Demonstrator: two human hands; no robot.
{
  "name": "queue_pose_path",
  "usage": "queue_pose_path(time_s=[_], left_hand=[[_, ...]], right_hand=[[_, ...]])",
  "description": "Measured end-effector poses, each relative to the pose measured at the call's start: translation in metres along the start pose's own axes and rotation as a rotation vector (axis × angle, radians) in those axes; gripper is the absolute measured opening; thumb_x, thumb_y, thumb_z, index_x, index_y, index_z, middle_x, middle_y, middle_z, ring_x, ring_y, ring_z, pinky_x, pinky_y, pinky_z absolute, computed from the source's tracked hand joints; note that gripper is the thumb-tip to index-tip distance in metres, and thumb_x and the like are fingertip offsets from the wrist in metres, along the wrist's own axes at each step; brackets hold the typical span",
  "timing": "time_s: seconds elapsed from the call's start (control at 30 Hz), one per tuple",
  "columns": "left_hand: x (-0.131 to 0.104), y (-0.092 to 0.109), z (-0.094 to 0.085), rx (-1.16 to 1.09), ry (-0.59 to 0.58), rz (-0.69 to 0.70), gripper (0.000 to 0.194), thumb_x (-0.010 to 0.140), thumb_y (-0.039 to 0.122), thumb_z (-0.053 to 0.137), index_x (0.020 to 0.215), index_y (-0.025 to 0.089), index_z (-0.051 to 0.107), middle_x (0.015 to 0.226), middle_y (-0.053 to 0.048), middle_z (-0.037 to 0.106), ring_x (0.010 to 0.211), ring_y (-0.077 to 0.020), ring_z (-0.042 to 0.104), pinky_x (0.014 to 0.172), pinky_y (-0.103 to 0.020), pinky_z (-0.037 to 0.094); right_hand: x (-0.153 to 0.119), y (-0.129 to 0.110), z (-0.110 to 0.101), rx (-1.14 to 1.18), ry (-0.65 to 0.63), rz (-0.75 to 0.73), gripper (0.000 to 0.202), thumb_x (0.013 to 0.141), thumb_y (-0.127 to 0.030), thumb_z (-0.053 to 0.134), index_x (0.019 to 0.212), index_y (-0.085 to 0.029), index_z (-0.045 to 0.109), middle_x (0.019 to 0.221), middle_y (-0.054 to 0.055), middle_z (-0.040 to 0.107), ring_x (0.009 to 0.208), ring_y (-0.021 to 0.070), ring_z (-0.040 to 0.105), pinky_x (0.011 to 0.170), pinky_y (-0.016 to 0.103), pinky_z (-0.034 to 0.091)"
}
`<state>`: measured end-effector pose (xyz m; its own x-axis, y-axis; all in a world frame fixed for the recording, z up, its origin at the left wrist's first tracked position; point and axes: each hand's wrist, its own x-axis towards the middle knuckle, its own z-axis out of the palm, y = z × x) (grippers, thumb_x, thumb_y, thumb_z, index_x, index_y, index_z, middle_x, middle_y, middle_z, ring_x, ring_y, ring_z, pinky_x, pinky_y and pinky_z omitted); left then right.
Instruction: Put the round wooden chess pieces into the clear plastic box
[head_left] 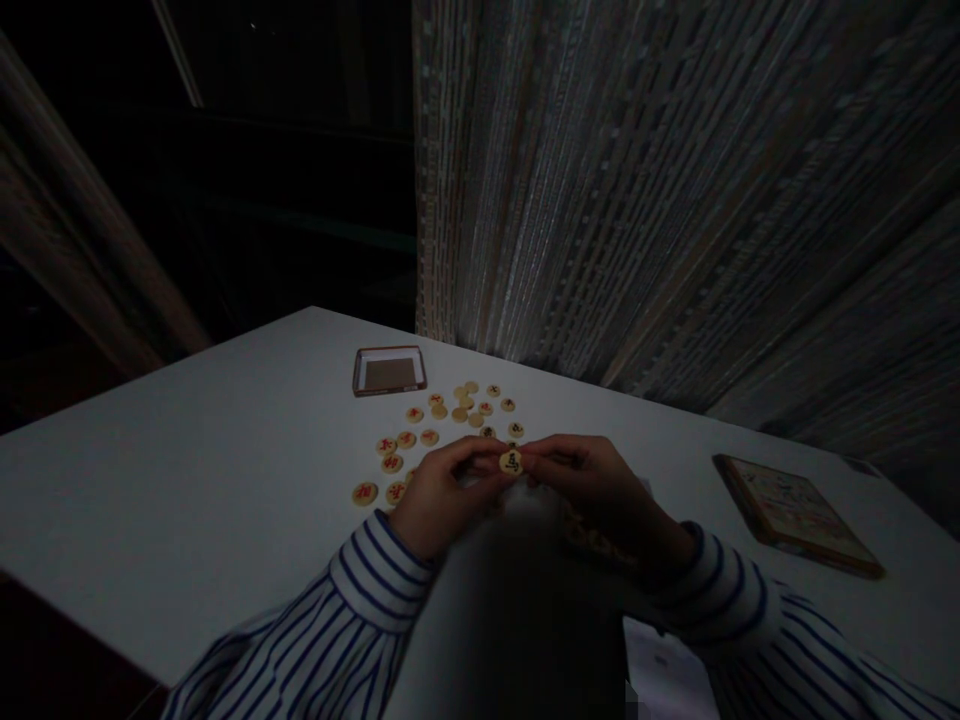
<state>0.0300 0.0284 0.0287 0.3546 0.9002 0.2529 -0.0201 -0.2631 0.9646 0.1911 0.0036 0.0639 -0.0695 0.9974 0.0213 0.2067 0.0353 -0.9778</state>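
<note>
White worktop point(187, 440), dimly lit throughout. Left of centre, on the far side, an open box point(390, 375) stands untouched by either hand. Red-marked discs point(365, 493) lie just beside the left hand point(450, 490); a sideways sweep of that wrist would likely scatter the nearest. Farther off, plain-faced discs point(460, 414) lie close-set, some apparently overlapping, so a knock could spread the group.

At centre, both hands pinch one black-marked disc point(511, 462) by its edges, the left hand at the left, the right hand point(600, 485) at the right, mark toward the viewer. The hold is at the fingertips only; uneven pressure could flip the disc out and let it drop. Poor light could cause its mark to be misread.

Near right, a lit phone point(667, 665) sits close to the right sleeve point(739, 605) and might be nudged by that forearm. A flat box point(799, 515) at far right is well apart from the hands; low risk.

Obscured, left to right: the dark background, unreadable; red-marked discs partly covered by the left hand; the exact finger contact; shadowed pieces point(589, 530) below the right hand, too dark to count; the phone's near end, cut off, its support not determinable.
</note>
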Motion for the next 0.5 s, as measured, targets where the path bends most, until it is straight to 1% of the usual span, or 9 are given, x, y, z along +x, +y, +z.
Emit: queue_pose_path(time_s=[0.1, 0.23, 0.4, 0.5], left_hand=[[0.001, 0.002, 0.001, -0.118, -0.005, -0.056, 0.024, 0.064, 0.021, 0.069, 0.087, 0.016, 0.064, 0.08, -0.004, 0.071, 0.073, -0.0155, 0.066, 0.071, -0.03, 0.055], [0.001, 0.001, 0.001, -0.24, -0.019, -0.132, 0.028, 0.059, 0.019, 0.072, 0.086, 0.015, 0.066, 0.078, -0.003, 0.071, 0.072, -0.0155, 0.066, 0.073, -0.031, 0.054], [0.001, 0.001, 0.001, -0.273, -0.032, -0.197, 0.027, 0.059, 0.019, 0.072, 0.085, 0.015, 0.068, 0.08, -0.004, 0.072, 0.073, -0.0163, 0.066, 0.074, -0.034, 0.054], [0.001, 0.001, 0.001, -0.295, -0.062, -0.217, 0.029, 0.058, 0.021, 0.074, 0.086, 0.014, 0.068, 0.08, -0.005, 0.072, 0.072, -0.0161, 0.066, 0.074, -0.035, 0.053]], right_hand=[[-0.003, -0.001, -0.002, -0.073, 0.011, -0.036, 0.025, 0.065, -0.039, 0.066, 0.076, -0.017, 0.071, 0.068, 0.003, 0.067, 0.065, 0.0141, 0.06, 0.061, 0.027, 0.047], [-0.007, -0.004, -0.004, -0.106, 0.03, -0.068, 0.022, 0.067, -0.037, 0.065, 0.076, -0.017, 0.071, 0.067, 0.002, 0.068, 0.066, 0.0142, 0.061, 0.062, 0.026, 0.048], [-0.011, -0.004, -0.005, -0.171, 0.036, -0.111, 0.024, 0.069, -0.039, 0.063, 0.079, -0.019, 0.071, 0.078, 0.004, 0.07, 0.072, 0.0162, 0.063, 0.064, 0.027, 0.049], [-0.014, -0.003, -0.007, -0.185, 0.035, -0.111, 0.024, 0.069, -0.038, 0.063, 0.08, -0.019, 0.071, 0.079, 0.004, 0.071, 0.072, 0.0165, 0.063, 0.065, 0.028, 0.05]])
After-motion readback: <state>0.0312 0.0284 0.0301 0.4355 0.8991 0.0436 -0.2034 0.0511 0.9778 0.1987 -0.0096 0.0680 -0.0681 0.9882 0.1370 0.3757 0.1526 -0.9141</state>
